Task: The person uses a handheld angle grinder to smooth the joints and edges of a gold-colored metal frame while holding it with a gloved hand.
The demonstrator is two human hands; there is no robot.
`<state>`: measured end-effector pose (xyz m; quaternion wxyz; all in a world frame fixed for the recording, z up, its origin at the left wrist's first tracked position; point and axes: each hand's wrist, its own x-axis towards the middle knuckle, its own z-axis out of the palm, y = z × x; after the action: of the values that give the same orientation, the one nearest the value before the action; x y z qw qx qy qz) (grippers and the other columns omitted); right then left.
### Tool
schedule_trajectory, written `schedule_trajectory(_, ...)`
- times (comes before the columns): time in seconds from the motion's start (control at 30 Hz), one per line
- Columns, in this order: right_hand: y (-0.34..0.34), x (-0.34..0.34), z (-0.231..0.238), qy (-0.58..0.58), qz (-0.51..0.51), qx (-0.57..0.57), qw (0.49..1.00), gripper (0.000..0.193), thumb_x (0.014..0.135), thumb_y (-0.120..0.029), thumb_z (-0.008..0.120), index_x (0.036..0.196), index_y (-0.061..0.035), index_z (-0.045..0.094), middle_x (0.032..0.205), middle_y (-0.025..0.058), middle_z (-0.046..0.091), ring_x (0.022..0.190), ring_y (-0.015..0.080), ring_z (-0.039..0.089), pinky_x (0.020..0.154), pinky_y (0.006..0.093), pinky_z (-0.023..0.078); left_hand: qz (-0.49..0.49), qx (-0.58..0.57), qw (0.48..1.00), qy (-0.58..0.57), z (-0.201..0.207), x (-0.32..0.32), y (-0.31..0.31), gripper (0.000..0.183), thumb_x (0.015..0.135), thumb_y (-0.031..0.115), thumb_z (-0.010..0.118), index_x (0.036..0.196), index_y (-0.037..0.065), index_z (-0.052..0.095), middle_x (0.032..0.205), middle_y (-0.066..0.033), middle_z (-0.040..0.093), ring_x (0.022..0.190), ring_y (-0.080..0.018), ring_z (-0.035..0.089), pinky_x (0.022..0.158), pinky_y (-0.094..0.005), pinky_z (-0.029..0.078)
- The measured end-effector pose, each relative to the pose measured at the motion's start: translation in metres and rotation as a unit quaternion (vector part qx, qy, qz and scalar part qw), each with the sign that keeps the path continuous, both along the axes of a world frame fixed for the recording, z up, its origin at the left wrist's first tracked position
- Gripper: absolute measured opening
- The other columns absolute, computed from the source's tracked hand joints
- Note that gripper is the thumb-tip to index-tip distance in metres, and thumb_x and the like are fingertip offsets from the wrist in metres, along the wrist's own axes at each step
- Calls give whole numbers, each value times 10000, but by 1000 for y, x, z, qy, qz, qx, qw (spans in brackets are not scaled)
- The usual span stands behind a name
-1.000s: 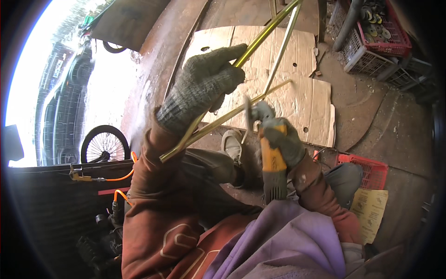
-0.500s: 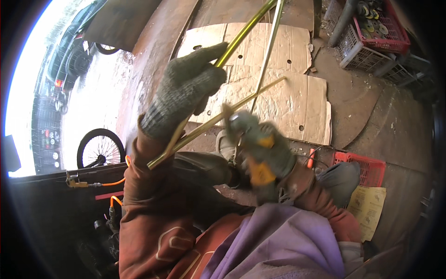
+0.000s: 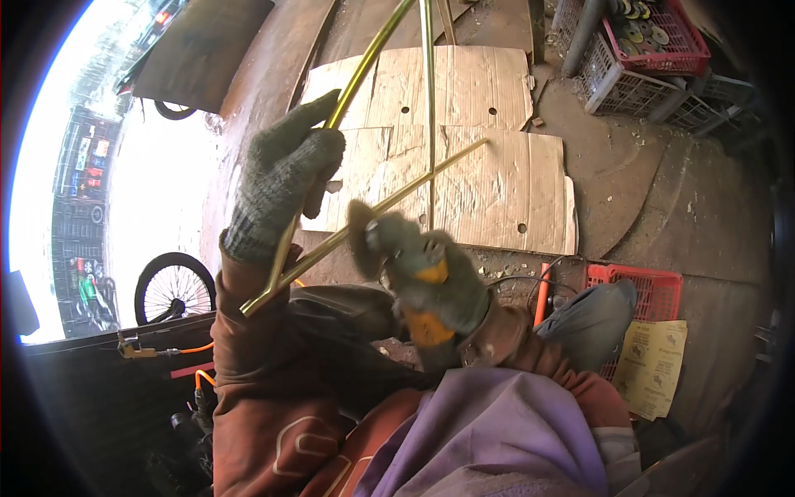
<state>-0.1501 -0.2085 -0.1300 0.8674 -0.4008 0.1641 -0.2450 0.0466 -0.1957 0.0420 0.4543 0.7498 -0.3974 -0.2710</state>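
My left hand (image 3: 286, 166), in a grey knitted glove, is closed around one bar of a gold-coloured metal tube frame (image 3: 373, 209). The frame's bars meet at a sharp corner beside my left forearm; a long crossbar slants up to the right and another bar runs to the top edge. In my right hand (image 3: 447, 282), also gloved, is a yellow-and-dark angle grinder (image 3: 428, 327). Its worn brown disc (image 3: 363, 240) is close beside the slanting bar; whether it touches, I cannot tell. My glove hides much of the grinder's body.
Flattened cardboard (image 3: 505, 182) lies on the dirty floor beyond the frame. A red crate (image 3: 654, 290) and a yellowish sandpaper sheet (image 3: 650, 364) are by my right leg. Stacked crates (image 3: 617, 87) with discs stand far right. A wheel (image 3: 174, 290) and orange hose (image 3: 203, 345) are left.
Both hands, the tube frame and the grinder have shifted left in the view, which has also shifted slightly. The grinder's disc remains near the slanting bar, a little lower along it.
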Motion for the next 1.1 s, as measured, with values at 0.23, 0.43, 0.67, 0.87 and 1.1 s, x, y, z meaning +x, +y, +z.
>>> schedule_trajectory(0.23,-51,-18,-54,92,5,195,977,324,876,-153,806,1106,-30,614,884,80,691,694,151,684,571,289,562,40,-3,998,50,-22,12,-3,583,933,252,654,1401,-81,552,745,-1,594,496,-43,468,444,-203,363)
schedule_trajectory(0.43,1,-3,-13,20,-13,133,991,245,889,-138,769,1064,-33,634,862,70,678,679,138,671,575,293,557,64,-6,995,82,-23,30,1,525,936,224,666,1367,-64,584,735,0,588,489,-43,471,432,-206,363)
schedule_trajectory(0.67,-23,-7,-83,20,-61,193,979,199,903,-172,759,1011,-19,694,797,87,671,608,170,664,584,319,584,79,-14,989,120,-39,34,1,428,957,188,639,1308,-56,618,708,9,583,477,-50,485,418,-207,367)
schedule_trajectory(0.87,15,15,-51,11,-86,188,978,213,920,-174,753,1040,-19,669,813,95,676,749,174,696,630,336,606,85,-4,986,141,-35,48,10,434,974,182,617,1341,-48,591,691,26,563,485,-52,494,419,-204,371)
schedule_trajectory(1.1,-15,13,-78,-13,-96,257,962,216,926,-179,731,1054,-26,647,762,115,656,565,234,672,480,382,575,101,-7,982,162,-47,54,6,423,980,190,619,1335,-38,594,684,31,554,475,-64,486,419,-219,383)
